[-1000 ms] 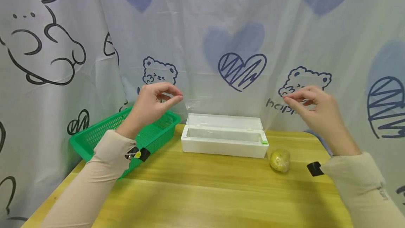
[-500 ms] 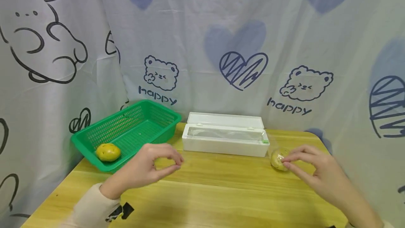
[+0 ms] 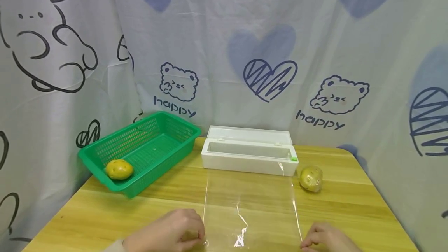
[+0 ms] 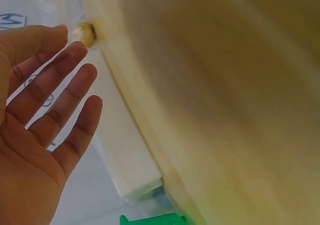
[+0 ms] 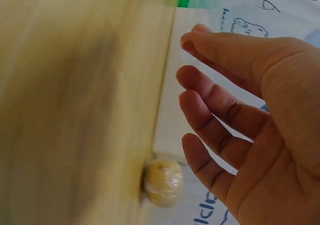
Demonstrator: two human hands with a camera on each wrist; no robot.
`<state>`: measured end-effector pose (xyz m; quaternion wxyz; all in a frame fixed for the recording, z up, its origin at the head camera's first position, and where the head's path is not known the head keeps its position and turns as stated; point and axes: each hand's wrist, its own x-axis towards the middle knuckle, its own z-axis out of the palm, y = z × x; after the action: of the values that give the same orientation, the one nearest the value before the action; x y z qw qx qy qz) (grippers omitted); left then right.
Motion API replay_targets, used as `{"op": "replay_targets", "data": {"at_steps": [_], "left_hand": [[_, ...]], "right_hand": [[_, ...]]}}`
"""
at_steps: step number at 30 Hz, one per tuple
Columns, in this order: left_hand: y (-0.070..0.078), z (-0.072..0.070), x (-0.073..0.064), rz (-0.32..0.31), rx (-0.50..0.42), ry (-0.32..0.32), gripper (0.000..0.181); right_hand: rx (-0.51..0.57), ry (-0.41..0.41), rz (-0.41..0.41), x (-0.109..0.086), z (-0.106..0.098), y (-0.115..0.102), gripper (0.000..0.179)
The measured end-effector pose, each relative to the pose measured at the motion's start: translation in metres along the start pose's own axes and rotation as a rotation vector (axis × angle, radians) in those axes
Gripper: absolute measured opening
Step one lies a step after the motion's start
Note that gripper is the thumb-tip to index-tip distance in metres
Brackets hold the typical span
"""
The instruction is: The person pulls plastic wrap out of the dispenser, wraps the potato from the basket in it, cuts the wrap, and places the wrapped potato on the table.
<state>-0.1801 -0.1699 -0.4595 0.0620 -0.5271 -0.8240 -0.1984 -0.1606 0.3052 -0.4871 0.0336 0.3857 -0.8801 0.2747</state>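
A sheet of clear plastic wrap [image 3: 250, 201] stretches from the white wrap dispenser [image 3: 248, 162] toward the front of the table. At its near left corner my left hand [image 3: 168, 231] pinches the film between thumb and forefinger. My right hand [image 3: 326, 238] pinches the near right corner, partly cut off by the frame's lower edge. In both wrist views the other fingers are spread loosely, and the film itself is hard to make out. The dispenser's lid [image 3: 250, 134] stands raised at the back. Beside its right end sits a wrapped potato [image 3: 310, 179].
A green plastic basket [image 3: 164, 166] stands at the back left, with a bare potato [image 3: 119, 169] in its near left end. A printed curtain [image 3: 224, 42] hangs behind the wooden table [image 3: 357, 205].
Both hands have come down and back toward the front edge, drawing the wrap out over the table. The basket, dispenser and potatoes have stayed put.
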Motion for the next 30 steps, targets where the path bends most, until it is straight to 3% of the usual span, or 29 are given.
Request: {"op": "replay_targets", "data": {"at_steps": [5,10,14,19,22,25,30], "left_hand": [[0.0,0.008,-0.005,-0.029,-0.017,-0.044,0.01],[-0.005,0.015,-0.006,0.015,0.053,-0.021,0.014],[-0.007,0.019,-0.006,0.06,0.098,0.001,0.017],[-0.008,0.02,-0.007,0.067,0.111,-0.004,0.016],[-0.007,0.021,-0.008,0.058,0.095,-0.009,0.011],[-0.006,0.022,-0.01,0.043,0.064,-0.017,0.011],[-0.005,0.022,-0.011,0.003,0.002,-0.043,0.021]], "right_hand": [[0.003,0.028,-0.044,-0.012,0.024,0.02,0.016],[-0.059,0.114,-0.066,-0.021,0.047,0.045,0.016],[-0.108,0.125,-0.093,-0.024,0.058,0.062,0.016],[-0.165,0.115,-0.151,-0.024,0.063,0.08,0.022],[-0.147,0.102,-0.181,-0.018,0.059,0.075,0.018],[-0.135,0.063,-0.115,-0.012,0.049,0.054,0.01],[-0.117,-0.06,0.147,-0.006,0.044,0.037,0.013]]}}
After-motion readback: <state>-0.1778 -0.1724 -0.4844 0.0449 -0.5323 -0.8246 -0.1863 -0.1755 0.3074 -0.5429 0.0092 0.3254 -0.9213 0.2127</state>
